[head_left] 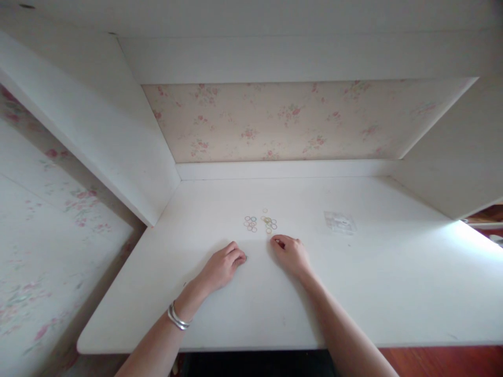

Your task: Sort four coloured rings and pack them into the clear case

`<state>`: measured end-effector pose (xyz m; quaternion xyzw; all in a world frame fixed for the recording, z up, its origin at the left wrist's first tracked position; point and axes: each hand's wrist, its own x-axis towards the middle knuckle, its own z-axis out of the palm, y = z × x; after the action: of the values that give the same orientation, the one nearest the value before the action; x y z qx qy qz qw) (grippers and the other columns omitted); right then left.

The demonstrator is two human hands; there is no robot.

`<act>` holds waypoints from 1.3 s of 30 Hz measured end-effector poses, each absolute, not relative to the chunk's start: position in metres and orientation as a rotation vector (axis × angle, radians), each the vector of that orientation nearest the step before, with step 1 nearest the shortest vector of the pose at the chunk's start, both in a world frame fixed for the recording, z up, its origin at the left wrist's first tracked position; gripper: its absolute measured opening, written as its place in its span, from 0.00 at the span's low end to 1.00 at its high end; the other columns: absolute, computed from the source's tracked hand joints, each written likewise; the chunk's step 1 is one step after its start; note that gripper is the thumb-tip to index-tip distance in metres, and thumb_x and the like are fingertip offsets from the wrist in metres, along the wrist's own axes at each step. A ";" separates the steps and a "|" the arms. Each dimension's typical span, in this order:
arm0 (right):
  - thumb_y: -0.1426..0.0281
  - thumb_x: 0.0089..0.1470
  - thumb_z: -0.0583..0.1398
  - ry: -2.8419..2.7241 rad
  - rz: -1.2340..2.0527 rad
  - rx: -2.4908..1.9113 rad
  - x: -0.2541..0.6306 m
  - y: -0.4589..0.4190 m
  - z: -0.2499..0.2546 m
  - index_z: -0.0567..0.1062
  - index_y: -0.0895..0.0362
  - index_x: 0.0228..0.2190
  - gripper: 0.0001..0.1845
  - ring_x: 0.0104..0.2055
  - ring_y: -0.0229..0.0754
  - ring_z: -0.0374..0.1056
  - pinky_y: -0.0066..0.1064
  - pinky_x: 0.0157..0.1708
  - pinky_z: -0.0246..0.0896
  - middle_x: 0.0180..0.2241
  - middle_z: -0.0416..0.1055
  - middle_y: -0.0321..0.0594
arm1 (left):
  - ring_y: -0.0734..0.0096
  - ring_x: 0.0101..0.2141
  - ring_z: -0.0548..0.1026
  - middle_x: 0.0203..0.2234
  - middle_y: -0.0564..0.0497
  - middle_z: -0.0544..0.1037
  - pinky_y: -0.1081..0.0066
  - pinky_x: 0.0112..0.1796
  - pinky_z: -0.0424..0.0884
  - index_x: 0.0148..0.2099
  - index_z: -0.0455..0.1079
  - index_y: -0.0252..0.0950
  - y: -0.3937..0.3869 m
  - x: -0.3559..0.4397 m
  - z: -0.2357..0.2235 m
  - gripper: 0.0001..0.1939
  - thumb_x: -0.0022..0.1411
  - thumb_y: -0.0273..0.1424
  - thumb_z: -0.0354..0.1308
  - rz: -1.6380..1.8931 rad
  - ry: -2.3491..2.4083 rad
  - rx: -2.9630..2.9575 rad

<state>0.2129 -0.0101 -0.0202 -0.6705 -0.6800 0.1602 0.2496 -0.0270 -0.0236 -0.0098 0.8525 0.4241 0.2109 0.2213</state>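
Observation:
Two loose clusters of small thin coloured rings, which look like elastic bands, lie on the white desk. The left cluster [250,224] has pinkish, dark and green ones; the right cluster [269,222] has yellowish and purple ones. My left hand [223,267] rests on the desk below the left cluster, thumb and fingers pinched. A tiny dark-greenish bit shows at its fingertips, too small to name. Just below the right cluster, my right hand [291,255] has its thumb and forefinger curled together. Whatever they may hold is hidden.
A clear plastic bag [340,223] lies flat on the desk [393,293] to the right. White side panels [451,146] and an overhead shelf [291,57] enclose the back. A silver bracelet [177,316] circles my left wrist.

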 end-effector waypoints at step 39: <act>0.70 0.61 0.49 -2.033 0.127 -1.890 0.187 0.016 -0.018 0.73 0.55 0.33 0.13 0.39 0.42 0.65 0.34 0.37 0.45 0.35 0.70 0.41 | 0.71 0.34 0.70 0.32 0.50 0.70 0.71 0.37 0.66 0.37 0.69 0.36 -0.024 -0.023 -0.010 0.10 0.66 0.28 0.46 0.488 1.231 2.436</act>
<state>0.1865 0.0164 -0.0180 -0.6689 -0.7197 0.0451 0.1805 -0.0231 -0.0242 -0.0100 0.8637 0.4364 0.1731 0.1833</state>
